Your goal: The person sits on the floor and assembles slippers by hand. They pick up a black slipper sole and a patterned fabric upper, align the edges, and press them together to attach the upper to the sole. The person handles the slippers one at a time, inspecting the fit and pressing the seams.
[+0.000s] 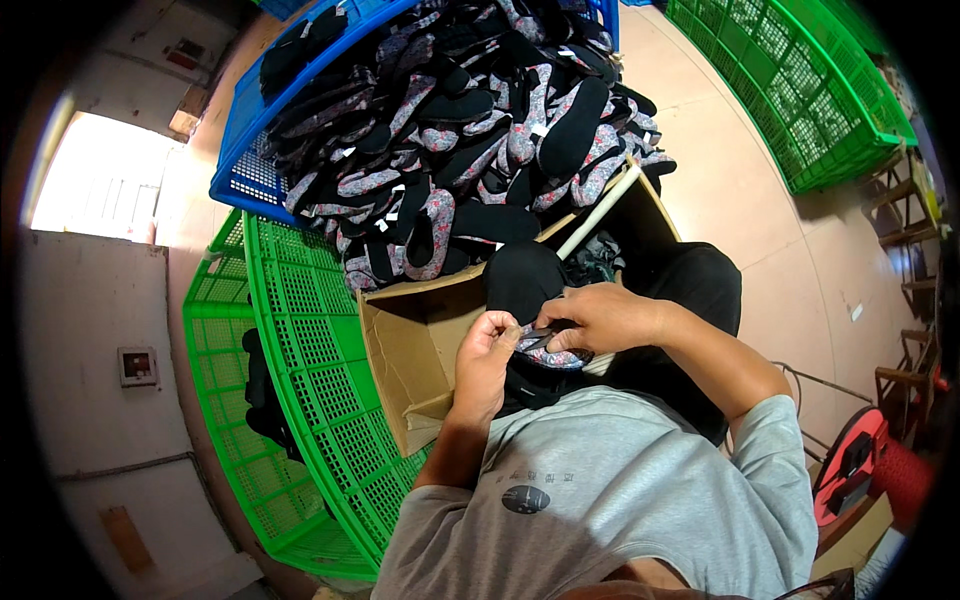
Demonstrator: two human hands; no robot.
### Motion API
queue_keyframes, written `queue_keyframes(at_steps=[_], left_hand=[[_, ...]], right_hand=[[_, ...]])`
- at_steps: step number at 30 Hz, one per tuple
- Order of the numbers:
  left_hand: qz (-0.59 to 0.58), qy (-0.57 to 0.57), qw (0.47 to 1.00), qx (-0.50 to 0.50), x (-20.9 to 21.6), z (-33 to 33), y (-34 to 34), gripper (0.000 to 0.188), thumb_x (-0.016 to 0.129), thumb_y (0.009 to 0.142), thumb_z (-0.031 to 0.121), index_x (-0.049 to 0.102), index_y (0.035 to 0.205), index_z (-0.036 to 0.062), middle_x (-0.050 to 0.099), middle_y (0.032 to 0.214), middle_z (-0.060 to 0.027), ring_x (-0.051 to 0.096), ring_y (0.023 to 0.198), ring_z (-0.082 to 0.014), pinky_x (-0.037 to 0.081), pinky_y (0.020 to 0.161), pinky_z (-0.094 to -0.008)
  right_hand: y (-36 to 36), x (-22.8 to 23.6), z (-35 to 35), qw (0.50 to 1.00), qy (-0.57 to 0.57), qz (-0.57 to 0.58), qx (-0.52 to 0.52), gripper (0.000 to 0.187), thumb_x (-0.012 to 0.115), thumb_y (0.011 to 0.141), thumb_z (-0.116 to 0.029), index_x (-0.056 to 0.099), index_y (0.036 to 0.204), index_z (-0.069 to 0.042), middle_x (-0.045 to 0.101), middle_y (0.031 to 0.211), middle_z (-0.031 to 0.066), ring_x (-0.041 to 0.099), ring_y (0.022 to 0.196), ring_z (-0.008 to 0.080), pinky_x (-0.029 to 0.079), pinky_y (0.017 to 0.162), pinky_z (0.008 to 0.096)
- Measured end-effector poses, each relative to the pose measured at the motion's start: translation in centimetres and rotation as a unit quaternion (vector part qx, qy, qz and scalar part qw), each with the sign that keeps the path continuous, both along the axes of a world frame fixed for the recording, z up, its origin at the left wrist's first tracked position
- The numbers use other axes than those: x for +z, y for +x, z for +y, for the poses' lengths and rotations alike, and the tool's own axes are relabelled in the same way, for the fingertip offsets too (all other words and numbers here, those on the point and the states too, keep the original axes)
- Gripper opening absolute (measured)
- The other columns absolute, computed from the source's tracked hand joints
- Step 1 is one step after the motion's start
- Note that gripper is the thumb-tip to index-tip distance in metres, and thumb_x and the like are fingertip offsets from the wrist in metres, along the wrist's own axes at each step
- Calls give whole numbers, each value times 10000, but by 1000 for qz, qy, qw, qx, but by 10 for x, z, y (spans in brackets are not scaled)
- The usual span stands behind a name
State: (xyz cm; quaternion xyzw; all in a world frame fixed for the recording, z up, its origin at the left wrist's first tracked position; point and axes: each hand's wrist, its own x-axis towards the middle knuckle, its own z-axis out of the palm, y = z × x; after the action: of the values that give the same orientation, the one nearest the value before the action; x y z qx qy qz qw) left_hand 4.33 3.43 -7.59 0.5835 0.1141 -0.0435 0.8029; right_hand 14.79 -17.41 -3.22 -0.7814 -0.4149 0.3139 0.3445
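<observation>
There is one carton [388, 365], with one white pole [600, 210] across its right part, two hands (left hand [485, 360], right hand [608, 315]) just nearer than the carton, and one slipper [562, 357] between them. Beyond the carton lie dozens of heaped slippers [572, 128], too overlapped for an exact count, and at least one blue crate [238, 140]. At least one green crate [310, 350] stands left of the carton, at least one more green crate [800, 110] well off beyond its right, two wall boxes [138, 367] far to its left, and one red reel [905, 480] to its right.
</observation>
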Motion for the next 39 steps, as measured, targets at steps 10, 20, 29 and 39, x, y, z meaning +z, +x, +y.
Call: queue_keyframes(at_steps=[10,20,29,39], left_hand=[[10,1,1000,1,-4,-5,2,69,629,969,83,572,999,59,564,928,13,529,887,-85,425,850,-234],[13,-5,1000,5,-4,-5,4,64,623,974,88,571,999,61,566,922,12,529,879,-87,426,844,-235],[-3,-3,994,105,-14,20,6,67,648,958,78,605,996,45,605,912,-7,557,864,-94,444,831,-234],[104,648,748,-97,4,101,-20,365,704,814,46,653,1175,34,617,1285,-149,579,1196,-292,465,984,-352]], right_hand=[[4,5,4,1000,-10,6,-1,340,673,900,-412,688,1109,-145,671,936,160,651,928,361,491,796,445],[6,-2,6,999,3,31,-14,288,680,904,-388,709,1076,-159,675,932,145,652,925,345,489,797,432],[-3,-34,9,981,136,121,-70,293,725,903,-276,683,1130,-95,689,986,101,652,908,224,495,855,325],[-24,-53,12,844,294,417,-162,402,768,860,-29,596,1221,-61,647,1075,-2,572,944,43,461,824,208]])
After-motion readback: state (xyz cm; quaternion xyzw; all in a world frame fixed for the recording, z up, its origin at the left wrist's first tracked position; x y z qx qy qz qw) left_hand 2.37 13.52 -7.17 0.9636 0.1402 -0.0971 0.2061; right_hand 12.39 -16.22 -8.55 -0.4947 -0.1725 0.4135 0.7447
